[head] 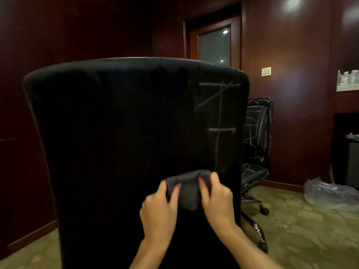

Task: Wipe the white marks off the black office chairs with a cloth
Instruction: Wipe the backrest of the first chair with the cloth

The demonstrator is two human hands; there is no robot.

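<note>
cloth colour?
Dark grey cloth, bunched between left hand and right hand; head view.

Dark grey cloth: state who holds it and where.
Both hands grip the bunched dark grey cloth: left hand on its left side, right hand on its right side, in front of the black chair back.

Patterned olive-green carpeted floor [303,235] underfoot. Near, at centre, tall black fabric-backed office chair [126,142] standing on it. Farther right, second black office chair scribbled with white marks [256,133] on a chrome wheeled base. Far right, crumpled clear plastic bag [330,193] lying near the wall.
</note>
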